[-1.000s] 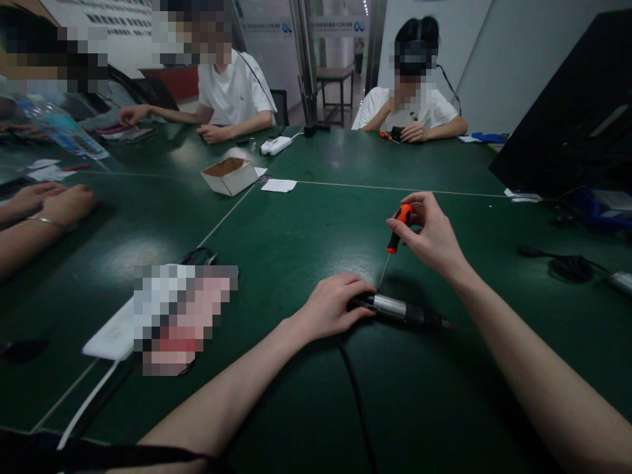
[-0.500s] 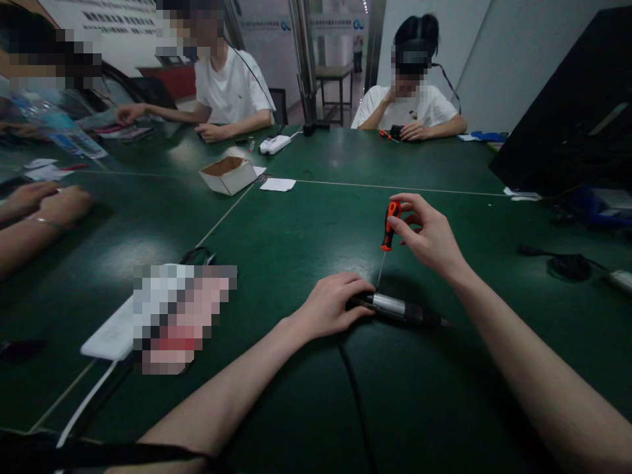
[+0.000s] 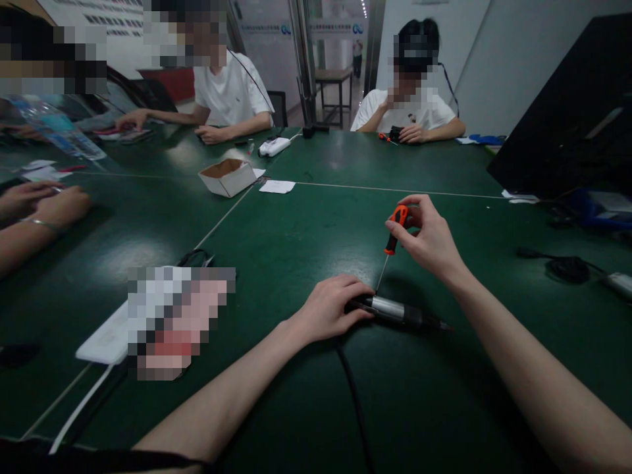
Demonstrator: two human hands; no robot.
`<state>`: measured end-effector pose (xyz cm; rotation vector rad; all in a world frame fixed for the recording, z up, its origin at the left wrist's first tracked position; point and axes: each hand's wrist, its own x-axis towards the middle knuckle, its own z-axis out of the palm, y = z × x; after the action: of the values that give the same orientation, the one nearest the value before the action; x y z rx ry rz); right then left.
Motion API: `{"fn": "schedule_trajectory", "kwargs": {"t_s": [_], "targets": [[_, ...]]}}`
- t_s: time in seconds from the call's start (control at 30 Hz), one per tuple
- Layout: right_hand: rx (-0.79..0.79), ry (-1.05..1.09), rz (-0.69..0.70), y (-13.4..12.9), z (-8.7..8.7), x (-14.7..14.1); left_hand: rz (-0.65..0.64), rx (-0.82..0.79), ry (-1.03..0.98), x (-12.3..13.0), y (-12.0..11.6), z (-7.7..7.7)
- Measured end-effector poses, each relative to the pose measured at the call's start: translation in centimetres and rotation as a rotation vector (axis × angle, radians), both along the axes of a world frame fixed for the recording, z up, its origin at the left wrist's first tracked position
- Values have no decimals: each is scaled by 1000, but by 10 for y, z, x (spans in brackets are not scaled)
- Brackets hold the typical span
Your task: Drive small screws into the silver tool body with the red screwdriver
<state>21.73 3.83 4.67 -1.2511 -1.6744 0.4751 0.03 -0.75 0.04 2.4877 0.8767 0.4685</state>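
Note:
My right hand [image 3: 428, 232] pinches the orange and black handle of a small screwdriver [image 3: 392, 242]. Its thin shaft slants down, handle leaning right, with the tip against or very near the back edge of a corded electric screwdriver [image 3: 389, 307]. That tool is a black cylinder with a silver band and lies flat on the table, tapered end pointing right. My left hand [image 3: 332, 307] is closed around its black left end, thumb in front and fingers behind. The exact spot the tip meets is too small to make out.
A black cord [image 3: 353, 395] runs toward me over the green table [image 3: 296, 250]. To the left lie a white power strip [image 3: 101, 339] and a blurred-out pink object [image 3: 210, 306]. Farther back sit an open box [image 3: 230, 181] and paper [image 3: 277, 187]. Other people sit around the table.
The small screwdriver's handle has tipped to the right and slightly down with my right hand, while its tip stays in place. My left hand keeps its hold on the electric screwdriver.

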Motion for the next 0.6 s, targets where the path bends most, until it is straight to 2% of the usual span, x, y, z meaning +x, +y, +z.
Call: {"fn": "schedule_trajectory", "kwargs": {"t_s": [0.3,0.6], "targets": [[-22,-36,38,-1,1,1,1,-10,1,0,0,1],[8,29,-50,2,-4,1,-3,-4,-1,0,0,-1]]}}
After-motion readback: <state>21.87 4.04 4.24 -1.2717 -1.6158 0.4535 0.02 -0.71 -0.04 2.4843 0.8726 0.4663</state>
